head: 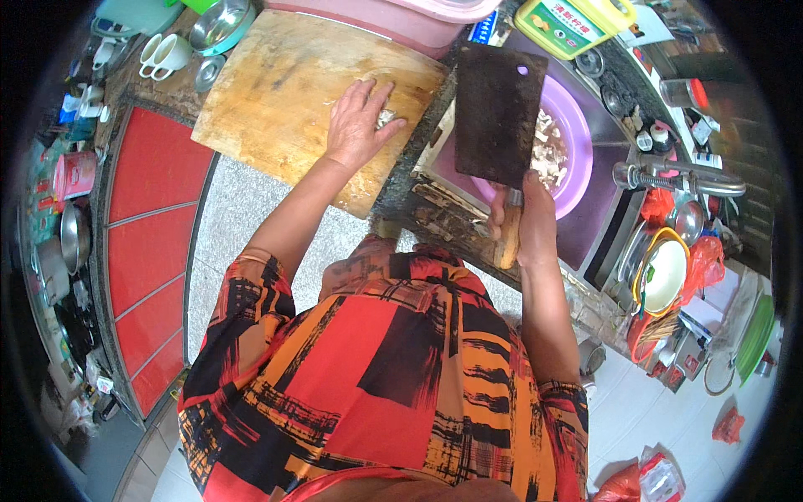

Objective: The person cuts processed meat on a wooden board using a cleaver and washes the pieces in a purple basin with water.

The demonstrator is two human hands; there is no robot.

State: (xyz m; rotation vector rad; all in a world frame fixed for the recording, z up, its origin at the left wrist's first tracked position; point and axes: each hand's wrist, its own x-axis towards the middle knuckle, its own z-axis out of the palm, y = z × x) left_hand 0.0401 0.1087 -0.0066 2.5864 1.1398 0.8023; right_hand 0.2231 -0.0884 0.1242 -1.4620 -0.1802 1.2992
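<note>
My left hand (359,122) rests palm down on a worn wooden cutting board (270,81), fingers apart. A small pale food piece (385,117) shows between its thumb and forefinger; how much lies under the palm is hidden. In my right hand (538,219) is a cleaver, gripped by its wooden handle (509,235). The broad dark blade (499,116) hangs over the sink's near edge and covers part of a purple basin (580,147). Pale chopped pieces (550,157), possibly mushroom, lie in the basin.
A pink tub (389,28) stands behind the board, with a yellow jug (574,25) to its right. White cups (168,55) and a metal bowl (219,25) sit at the left. The faucet (677,177) reaches in over the sink (605,201) from the right.
</note>
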